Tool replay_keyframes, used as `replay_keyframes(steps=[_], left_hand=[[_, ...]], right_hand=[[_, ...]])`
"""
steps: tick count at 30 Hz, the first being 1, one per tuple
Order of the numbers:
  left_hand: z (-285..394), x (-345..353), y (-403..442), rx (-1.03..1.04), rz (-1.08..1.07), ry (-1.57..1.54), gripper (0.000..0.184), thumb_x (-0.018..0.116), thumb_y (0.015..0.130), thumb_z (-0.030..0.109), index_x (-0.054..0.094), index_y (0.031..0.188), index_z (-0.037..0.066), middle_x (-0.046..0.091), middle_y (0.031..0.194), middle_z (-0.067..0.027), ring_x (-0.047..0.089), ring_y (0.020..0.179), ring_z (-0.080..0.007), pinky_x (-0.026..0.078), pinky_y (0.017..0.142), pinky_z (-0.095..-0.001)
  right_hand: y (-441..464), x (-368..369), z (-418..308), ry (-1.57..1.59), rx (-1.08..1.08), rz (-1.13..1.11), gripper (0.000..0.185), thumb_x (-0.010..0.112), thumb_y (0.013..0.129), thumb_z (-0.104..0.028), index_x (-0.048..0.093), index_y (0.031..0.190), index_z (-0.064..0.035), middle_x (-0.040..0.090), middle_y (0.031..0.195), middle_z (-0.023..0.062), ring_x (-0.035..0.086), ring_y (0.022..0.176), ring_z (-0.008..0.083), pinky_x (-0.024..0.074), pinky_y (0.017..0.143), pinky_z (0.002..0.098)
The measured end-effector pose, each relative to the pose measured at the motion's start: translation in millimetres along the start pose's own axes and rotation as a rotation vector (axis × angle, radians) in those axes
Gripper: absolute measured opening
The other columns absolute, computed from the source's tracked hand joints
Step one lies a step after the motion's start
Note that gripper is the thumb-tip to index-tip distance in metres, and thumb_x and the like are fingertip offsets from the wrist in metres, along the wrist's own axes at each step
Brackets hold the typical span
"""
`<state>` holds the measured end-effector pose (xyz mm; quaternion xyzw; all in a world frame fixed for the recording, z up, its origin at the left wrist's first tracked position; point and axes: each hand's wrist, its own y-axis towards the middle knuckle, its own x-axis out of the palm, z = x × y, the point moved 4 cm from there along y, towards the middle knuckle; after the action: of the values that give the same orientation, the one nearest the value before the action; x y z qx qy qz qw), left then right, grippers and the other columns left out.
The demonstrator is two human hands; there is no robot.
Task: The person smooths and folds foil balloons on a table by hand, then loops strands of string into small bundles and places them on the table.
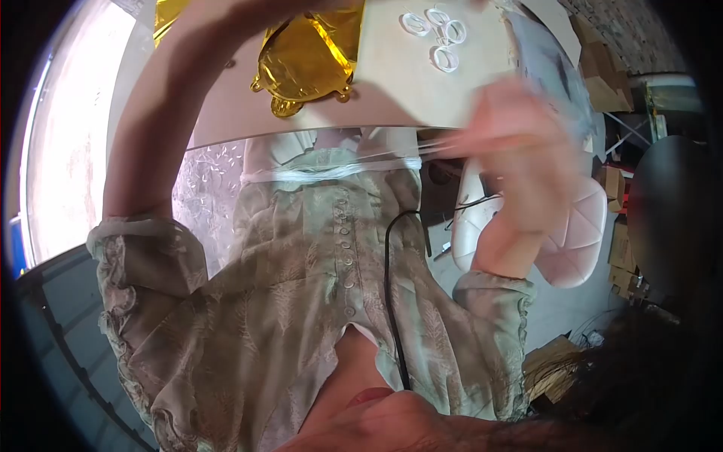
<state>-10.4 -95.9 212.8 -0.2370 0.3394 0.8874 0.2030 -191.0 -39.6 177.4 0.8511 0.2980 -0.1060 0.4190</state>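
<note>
My right hand [523,147] is blurred by motion to the right of my lap. White strands [376,154] run across my lap into its fingers, which look closed on them. A white band [324,175] of the same look lies across the front of my clothing. My left arm reaches up and over the table, and only a blurred sliver of my left hand [474,4] shows at the top edge; its fingers cannot be made out. Below it, small white coiled loops [444,58] lie on the table [392,105].
Shiny gold foil [309,60] lies on the table, its lower end near the front edge. Clear plastic [546,68] covers the table's right side. A quilted pale seat [576,241] and cardboard boxes [602,75] stand at the right. A black cable [388,279] hangs down my front.
</note>
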Motion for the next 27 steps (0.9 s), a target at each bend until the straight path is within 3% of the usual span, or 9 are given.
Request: replay_keyframes(steps=[4, 6, 8, 12, 16, 19, 21, 23, 27], left_hand=[[4.5, 21.8, -9.4, 0.269, -0.009, -0.494, 0.013, 0.065, 0.092, 0.011, 0.077, 0.090, 0.007, 0.073, 0.077, -0.0061, 0.062, 0.058, -0.0078, 0.048, 0.053, -0.0245], [7.2, 18.6, -20.0, 0.235, -0.214, -0.152, 0.012, 0.067, 0.091, 0.012, 0.076, 0.092, 0.004, 0.074, 0.081, -0.0075, 0.063, 0.059, -0.0082, 0.050, 0.052, -0.0231], [14.2, 11.1, -15.0, 0.179, -0.137, 0.149, 0.013, 0.070, 0.090, 0.013, 0.076, 0.093, 0.002, 0.075, 0.085, -0.0089, 0.064, 0.060, -0.0086, 0.052, 0.051, -0.0216], [15.7, 12.7, -22.5, 0.155, -0.086, -0.807, 0.012, 0.068, 0.092, 0.011, 0.075, 0.095, 0.002, 0.075, 0.092, -0.0092, 0.066, 0.063, -0.0095, 0.052, 0.052, -0.0185], [-18.4, 25.0, -37.9, -0.045, -0.204, 0.385, 0.030, 0.059, 0.099, 0.025, 0.073, 0.090, 0.000, 0.072, 0.079, -0.0083, 0.068, 0.064, -0.0112, 0.055, 0.056, -0.0226], [-10.7, 46.1, -40.6, 0.473, -0.370, -0.119, 0.032, 0.058, 0.095, 0.022, 0.071, 0.080, -0.003, 0.070, 0.074, -0.0171, 0.069, 0.068, -0.0250, 0.056, 0.064, -0.0369], [-6.6, 15.6, -39.8, 0.218, -0.161, -0.180, 0.029, 0.052, 0.102, 0.021, 0.069, 0.115, 0.001, 0.073, 0.100, -0.0171, 0.067, 0.072, -0.0151, 0.054, 0.059, -0.0251], [-12.7, 29.8, -43.7, 0.128, -0.148, 0.066, 0.023, 0.060, 0.097, 0.018, 0.073, 0.105, 0.000, 0.073, 0.105, -0.0176, 0.070, 0.083, -0.0178, 0.056, 0.071, -0.0289], [-2.7, 35.5, -53.9, 0.199, -0.497, -0.438, 0.019, 0.061, 0.096, 0.010, 0.073, 0.103, -0.002, 0.074, 0.105, -0.0141, 0.071, 0.082, -0.0175, 0.055, 0.067, -0.0276]], right_hand=[[-5.5, -43.0, 31.9, -0.098, 0.202, 0.113, 0.015, 0.060, 0.095, -0.012, 0.065, 0.099, 0.0013, 0.065, 0.088, 0.0110, 0.062, 0.077, 0.0188, 0.0489, 0.071, 0.0318], [-7.0, 6.8, 27.5, -0.203, 0.063, -0.116, 0.010, 0.062, 0.094, -0.008, 0.065, 0.099, 0.0002, 0.065, 0.088, 0.0126, 0.063, 0.077, 0.0159, 0.0502, 0.071, 0.0298], [-8.4, -0.7, 4.6, 0.076, 0.544, 0.202, 0.015, 0.055, 0.098, -0.010, 0.065, 0.099, 0.0016, 0.067, 0.090, 0.0111, 0.064, 0.077, 0.0183, 0.0506, 0.071, 0.0303], [-9.8, -19.7, 27.0, -0.166, 0.328, 0.154, 0.014, 0.059, 0.096, -0.012, 0.066, 0.096, -0.0008, 0.068, 0.089, 0.0075, 0.065, 0.074, 0.0188, 0.0510, 0.066, 0.0325], [-0.8, 4.3, -2.3, -0.047, 0.110, -0.003, 0.007, 0.063, 0.091, -0.008, 0.066, 0.093, -0.0016, 0.064, 0.086, 0.0118, 0.064, 0.074, 0.0243, 0.0506, 0.068, 0.0331], [-9.4, -25.2, 25.5, -0.153, 0.300, 0.315, 0.002, 0.065, 0.087, -0.003, 0.064, 0.087, -0.0010, 0.060, 0.078, 0.0128, 0.061, 0.070, 0.0250, 0.0479, 0.063, 0.0337], [-22.1, 13.6, 36.4, -0.420, 0.116, -0.274, 0.011, 0.060, 0.091, -0.006, 0.066, 0.097, 0.0013, 0.068, 0.088, 0.0102, 0.068, 0.078, 0.0182, 0.0523, 0.071, 0.0300], [-21.3, 18.2, 17.6, -0.256, 0.048, -0.320, 0.012, 0.060, 0.091, -0.006, 0.067, 0.099, -0.0019, 0.069, 0.090, 0.0084, 0.067, 0.079, 0.0187, 0.0527, 0.072, 0.0309], [-19.4, -11.3, 34.7, -0.123, 0.309, 0.224, 0.007, 0.063, 0.089, -0.006, 0.068, 0.091, -0.0018, 0.063, 0.082, 0.0115, 0.062, 0.074, 0.0281, 0.0514, 0.073, 0.0335]])
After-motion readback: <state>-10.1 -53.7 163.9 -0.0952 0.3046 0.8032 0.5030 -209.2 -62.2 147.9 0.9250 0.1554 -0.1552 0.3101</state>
